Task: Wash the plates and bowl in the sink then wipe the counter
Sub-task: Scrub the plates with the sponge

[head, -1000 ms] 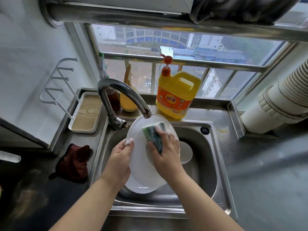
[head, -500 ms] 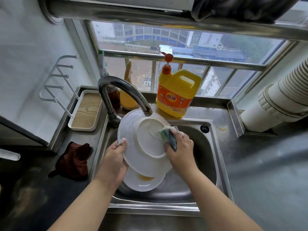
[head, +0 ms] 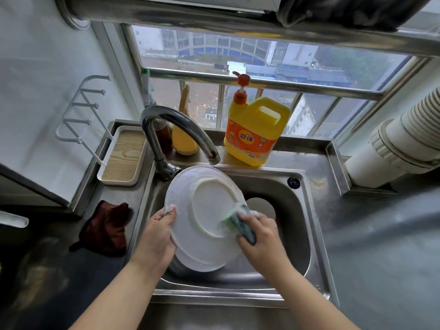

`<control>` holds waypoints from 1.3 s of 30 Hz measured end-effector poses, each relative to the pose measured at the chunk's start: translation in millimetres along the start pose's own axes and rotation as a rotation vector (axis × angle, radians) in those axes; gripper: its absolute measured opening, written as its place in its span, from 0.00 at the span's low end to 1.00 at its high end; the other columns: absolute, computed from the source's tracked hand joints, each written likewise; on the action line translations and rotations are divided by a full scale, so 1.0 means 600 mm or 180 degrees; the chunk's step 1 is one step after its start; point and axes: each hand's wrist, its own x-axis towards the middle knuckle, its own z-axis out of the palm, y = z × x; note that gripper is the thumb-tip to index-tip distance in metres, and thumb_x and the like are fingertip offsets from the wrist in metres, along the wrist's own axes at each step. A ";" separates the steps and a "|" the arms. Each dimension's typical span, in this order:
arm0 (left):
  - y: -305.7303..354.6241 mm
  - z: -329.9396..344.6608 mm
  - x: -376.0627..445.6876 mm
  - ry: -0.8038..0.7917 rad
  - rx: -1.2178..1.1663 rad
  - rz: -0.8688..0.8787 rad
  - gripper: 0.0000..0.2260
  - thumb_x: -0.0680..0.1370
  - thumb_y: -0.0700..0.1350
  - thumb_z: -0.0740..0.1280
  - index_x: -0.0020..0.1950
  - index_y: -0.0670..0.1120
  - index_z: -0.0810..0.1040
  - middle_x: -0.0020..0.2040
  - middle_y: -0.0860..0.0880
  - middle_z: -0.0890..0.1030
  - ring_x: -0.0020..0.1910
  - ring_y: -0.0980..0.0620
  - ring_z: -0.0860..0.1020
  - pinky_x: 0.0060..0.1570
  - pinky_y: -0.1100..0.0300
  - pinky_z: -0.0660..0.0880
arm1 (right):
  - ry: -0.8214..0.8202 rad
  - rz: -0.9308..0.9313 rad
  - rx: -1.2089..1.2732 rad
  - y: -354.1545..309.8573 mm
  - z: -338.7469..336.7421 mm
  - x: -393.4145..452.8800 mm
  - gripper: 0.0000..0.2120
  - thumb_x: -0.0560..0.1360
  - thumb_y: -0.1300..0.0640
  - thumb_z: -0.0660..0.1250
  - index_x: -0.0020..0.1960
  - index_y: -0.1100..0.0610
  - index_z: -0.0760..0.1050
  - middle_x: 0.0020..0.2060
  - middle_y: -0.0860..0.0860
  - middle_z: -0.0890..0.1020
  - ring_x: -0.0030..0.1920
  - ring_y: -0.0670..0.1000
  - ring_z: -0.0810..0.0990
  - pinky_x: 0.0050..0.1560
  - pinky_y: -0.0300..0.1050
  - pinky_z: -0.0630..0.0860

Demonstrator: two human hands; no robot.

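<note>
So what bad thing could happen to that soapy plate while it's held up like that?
The plate is tilted above the sink, and the left hand holds it only at its edge. It looks wet, so it might slip and land on the dish lying below. The right hand pushes the sponge near the far rim, which could tip it loose. Its top rim also sits close to the faucet and could knock it.

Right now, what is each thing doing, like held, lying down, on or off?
Plate: tilted over the sink, back side showing, sudsy.
Left hand: grips the plate's left rim.
Right hand: holds the sponge.
Sponge: pressed on the plate.
Faucet: no water seen running.
Soap jug: upright behind the sink.
Dark red cloth: crumpled on the counter.
</note>
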 end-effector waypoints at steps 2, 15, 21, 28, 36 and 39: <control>-0.003 0.001 -0.001 -0.0042 0.0102 -0.0056 0.10 0.81 0.42 0.59 0.52 0.43 0.79 0.44 0.46 0.85 0.45 0.50 0.82 0.41 0.57 0.80 | 0.0116 0.0220 -0.0039 0.019 -0.011 0.025 0.25 0.71 0.46 0.63 0.67 0.46 0.71 0.58 0.50 0.75 0.58 0.54 0.69 0.63 0.50 0.67; 0.002 0.030 0.004 -0.0238 0.0293 0.0079 0.11 0.82 0.39 0.58 0.49 0.39 0.79 0.39 0.43 0.85 0.37 0.49 0.83 0.34 0.59 0.80 | -0.0253 -0.0385 0.0390 -0.079 0.014 0.026 0.23 0.73 0.49 0.66 0.68 0.44 0.71 0.59 0.43 0.70 0.59 0.43 0.63 0.63 0.28 0.57; -0.002 0.021 0.004 -0.0039 0.0309 -0.0040 0.09 0.81 0.41 0.59 0.47 0.42 0.79 0.38 0.47 0.84 0.39 0.51 0.82 0.35 0.60 0.80 | -0.0044 0.0230 0.0066 0.026 -0.018 0.007 0.23 0.70 0.51 0.68 0.65 0.47 0.74 0.56 0.47 0.75 0.58 0.53 0.71 0.64 0.46 0.68; -0.016 0.049 -0.016 -0.0360 0.0553 -0.0067 0.09 0.82 0.39 0.59 0.50 0.39 0.78 0.39 0.46 0.84 0.37 0.52 0.83 0.36 0.60 0.81 | 0.0290 0.0552 0.0121 -0.036 -0.022 0.106 0.24 0.76 0.47 0.64 0.71 0.49 0.66 0.61 0.54 0.74 0.62 0.55 0.71 0.66 0.53 0.67; 0.001 0.042 -0.009 -0.0107 0.0330 0.0055 0.11 0.82 0.39 0.57 0.48 0.39 0.78 0.37 0.45 0.84 0.36 0.50 0.83 0.32 0.60 0.79 | -0.0365 -0.0302 0.0426 -0.069 0.004 0.009 0.24 0.70 0.46 0.64 0.65 0.45 0.74 0.58 0.45 0.73 0.60 0.45 0.67 0.63 0.29 0.59; 0.001 0.032 -0.009 0.0030 0.0369 0.0019 0.09 0.82 0.40 0.59 0.48 0.41 0.78 0.39 0.46 0.83 0.40 0.49 0.81 0.35 0.59 0.79 | -0.0219 0.0056 0.0206 -0.011 -0.014 -0.015 0.25 0.66 0.44 0.61 0.62 0.46 0.76 0.57 0.44 0.73 0.60 0.47 0.67 0.64 0.36 0.63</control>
